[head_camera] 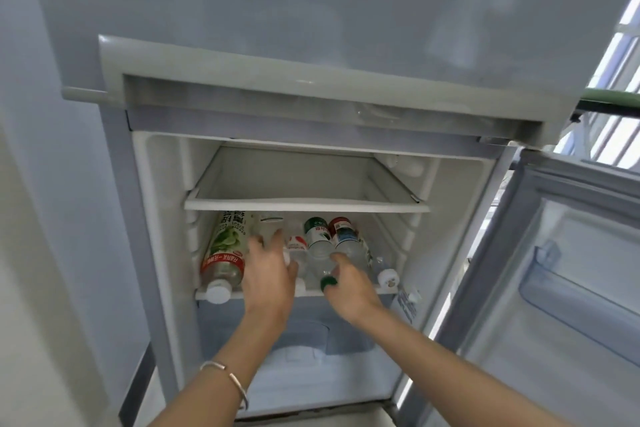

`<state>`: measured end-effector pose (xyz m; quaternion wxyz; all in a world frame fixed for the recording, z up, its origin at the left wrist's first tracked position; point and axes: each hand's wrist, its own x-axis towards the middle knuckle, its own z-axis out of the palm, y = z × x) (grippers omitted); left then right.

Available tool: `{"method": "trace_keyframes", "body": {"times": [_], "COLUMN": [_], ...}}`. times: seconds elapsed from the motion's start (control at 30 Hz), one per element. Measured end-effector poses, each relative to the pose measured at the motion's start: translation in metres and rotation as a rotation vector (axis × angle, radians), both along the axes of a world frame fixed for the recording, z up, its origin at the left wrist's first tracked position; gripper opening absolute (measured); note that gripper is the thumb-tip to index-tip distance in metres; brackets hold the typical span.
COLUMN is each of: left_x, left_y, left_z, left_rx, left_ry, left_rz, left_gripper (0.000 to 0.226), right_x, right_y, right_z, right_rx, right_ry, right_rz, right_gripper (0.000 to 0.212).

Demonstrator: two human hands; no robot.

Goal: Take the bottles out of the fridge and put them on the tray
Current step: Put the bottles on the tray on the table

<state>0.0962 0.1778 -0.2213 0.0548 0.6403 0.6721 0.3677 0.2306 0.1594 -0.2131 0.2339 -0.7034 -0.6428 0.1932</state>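
In the open fridge (117, 184) the bottles (225, 253) lie sideways on the lower shelf (308, 292), the left hand (268, 274) over them with fingers (277, 236) apart, the right hand (349, 288) at the green-capped bottle (318, 241) (its fingers' hold unclear).

— Where are your hands?
— Both inside the fridge (162, 218), at the shelf (308, 291) where the bottles (225, 253) lie on their sides. My right hand (349, 288) curls round the neck of the green-capped bottle (320, 246); my left hand (268, 274) is spread open just beside it (bracelet (228, 381) on that wrist).
— And the door (554, 288)?
— Open, to my right.
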Motion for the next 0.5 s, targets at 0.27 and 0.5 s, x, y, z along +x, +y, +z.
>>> {"method": "trace_keyframes", "body": {"times": [0.27,0.5], "left_x": [0.026,0.044], "left_y": [-0.034,-0.055], "left_z": [0.048,0.099], "left_rx": [0.196,0.275], "left_ry": [-0.046,-0.218], "left_rz": [-0.212,-0.359], "left_gripper": [0.044,0.043], "right_x": [0.001,0.015], "right_y": [-0.012,-0.035], "right_z": [0.019,0.046], "right_rx": [0.05,0.172], "right_ry": [0.049,0.258], "right_rz": [0.078,0.057], "right_gripper": [0.078,0.068]}}
